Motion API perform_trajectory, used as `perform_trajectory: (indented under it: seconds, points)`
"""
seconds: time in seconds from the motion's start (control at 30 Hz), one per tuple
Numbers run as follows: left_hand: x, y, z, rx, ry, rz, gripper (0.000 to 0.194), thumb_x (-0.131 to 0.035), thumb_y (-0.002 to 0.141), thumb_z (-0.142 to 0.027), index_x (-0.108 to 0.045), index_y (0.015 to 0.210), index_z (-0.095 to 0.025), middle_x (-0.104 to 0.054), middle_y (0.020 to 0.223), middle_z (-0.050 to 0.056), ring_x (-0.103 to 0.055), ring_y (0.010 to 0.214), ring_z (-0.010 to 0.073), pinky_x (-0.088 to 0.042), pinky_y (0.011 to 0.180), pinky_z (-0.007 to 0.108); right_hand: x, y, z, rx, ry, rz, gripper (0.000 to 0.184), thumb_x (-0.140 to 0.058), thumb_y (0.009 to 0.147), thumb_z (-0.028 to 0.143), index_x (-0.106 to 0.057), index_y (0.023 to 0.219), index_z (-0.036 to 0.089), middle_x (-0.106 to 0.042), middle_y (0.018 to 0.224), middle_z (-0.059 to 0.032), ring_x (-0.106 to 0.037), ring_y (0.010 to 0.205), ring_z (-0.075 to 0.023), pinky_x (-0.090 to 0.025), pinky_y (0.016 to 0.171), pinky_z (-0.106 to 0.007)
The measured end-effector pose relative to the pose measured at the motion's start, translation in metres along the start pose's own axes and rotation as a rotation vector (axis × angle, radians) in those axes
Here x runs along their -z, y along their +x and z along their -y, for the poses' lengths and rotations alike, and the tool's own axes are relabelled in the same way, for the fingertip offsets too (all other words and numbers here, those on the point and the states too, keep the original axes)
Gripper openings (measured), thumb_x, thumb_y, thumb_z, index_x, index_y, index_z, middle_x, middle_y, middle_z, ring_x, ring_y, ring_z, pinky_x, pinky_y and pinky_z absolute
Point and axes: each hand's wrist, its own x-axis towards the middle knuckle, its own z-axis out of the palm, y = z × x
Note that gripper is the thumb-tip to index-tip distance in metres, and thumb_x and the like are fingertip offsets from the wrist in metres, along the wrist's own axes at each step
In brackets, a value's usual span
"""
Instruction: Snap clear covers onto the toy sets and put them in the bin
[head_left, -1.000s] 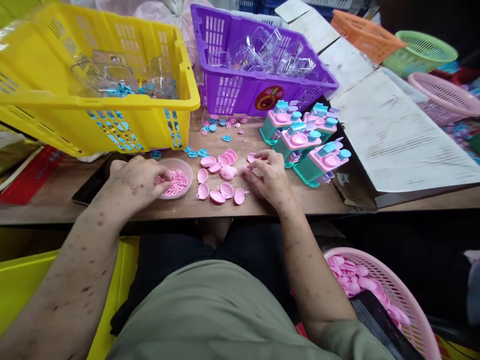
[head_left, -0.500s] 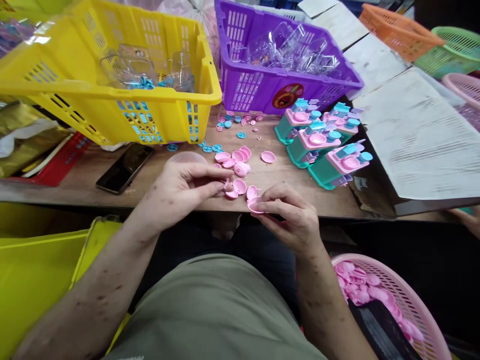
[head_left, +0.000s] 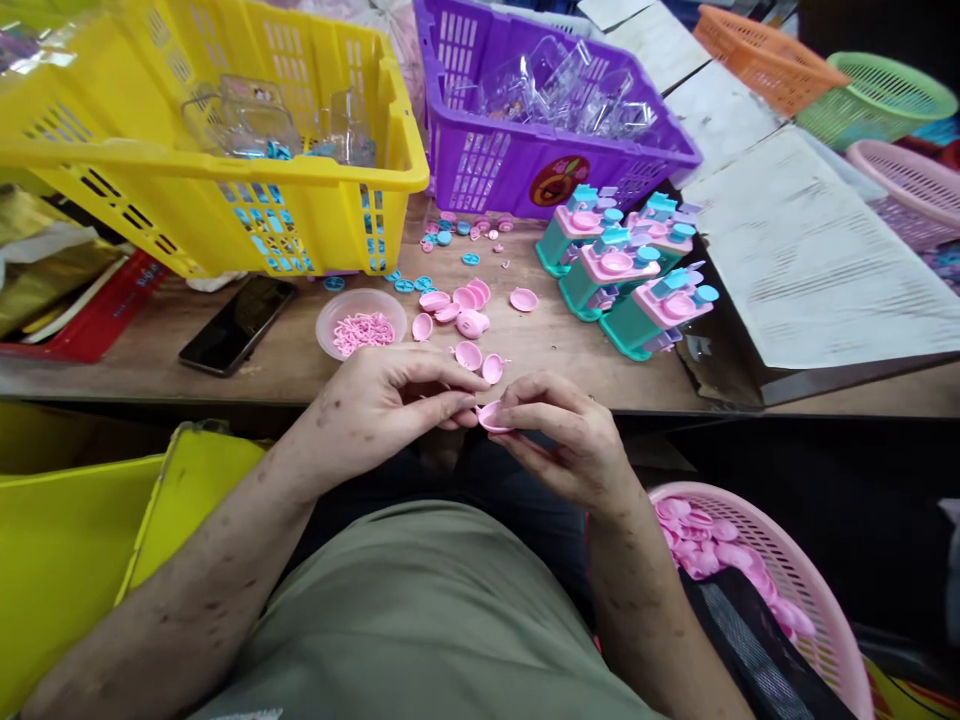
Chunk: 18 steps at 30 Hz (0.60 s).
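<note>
My right hand (head_left: 566, 430) pinches a pink oval plastic shell (head_left: 493, 417) between thumb and fingers, just off the table's front edge. Thumb and forefinger of my left hand (head_left: 397, 405) are closed at the shell's left end; whatever small piece they grip is hidden. Behind my fingers lie two small pink cups (head_left: 469, 355) with little stubs. Farther back is a cluster of pink shell halves (head_left: 450, 305) with a rounded pink pig-like body (head_left: 472, 323). A clear round bowl (head_left: 322, 325) of tiny pink curly pieces stands behind my left hand.
A yellow crate (head_left: 300, 175) and a purple crate (head_left: 480, 170) with clear packaging stand at the back. Several teal-and-pink toy stands (head_left: 637, 310) are at right, beside a cardboard box (head_left: 832, 250). A phone (head_left: 236, 325) lies left. A pink basket (head_left: 817, 590) of parts sits below right.
My hands have come together: the left fingertips moved right to the shell in my right hand, which shifted slightly left. The bowl of curly pieces is now uncovered.
</note>
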Motion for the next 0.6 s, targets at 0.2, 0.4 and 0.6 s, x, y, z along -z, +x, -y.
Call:
perform_trajectory:
  seconds: [0.2,0.4,0.6]
  points:
    - [0.0,-0.004,-0.007,-0.038,0.127,0.037,0.02,-0.079,0.099,-0.022,-0.091,0.115,-0.023,-0.09,0.109,0.004,-0.084,0.087,0.0179,-0.07,0.082,0.024,0.003,-0.004,0.005,0.005,0.015,0.041,0.02,-0.078,0.106,0.016,-0.078,0.123,0.027,-0.073,0.109,-0.005,-0.077,0.096,-0.017,-0.066,0.085,-0.029]
    - [0.0,-0.007,-0.01,-0.011,0.127,0.063,0.022,-0.077,0.1,-0.024,-0.091,0.118,-0.022,-0.089,0.101,0.004,-0.083,0.082,0.0177,-0.069,0.079,0.024,0.008,-0.002,0.008,0.029,0.015,0.083,0.017,-0.076,0.108,0.017,-0.078,0.123,0.026,-0.074,0.109,-0.0063,-0.077,0.095,-0.017,-0.067,0.084,-0.029]
    - [0.004,-0.008,-0.012,-0.06,0.197,0.121,0.02,-0.076,0.099,-0.021,-0.092,0.11,-0.024,-0.089,0.101,0.003,-0.084,0.089,0.0188,-0.067,0.082,0.024,0.008,-0.001,0.013,0.041,0.029,0.059,0.017,-0.077,0.108,0.016,-0.078,0.123,0.025,-0.076,0.109,-0.0057,-0.079,0.096,-0.0165,-0.068,0.089,-0.027]
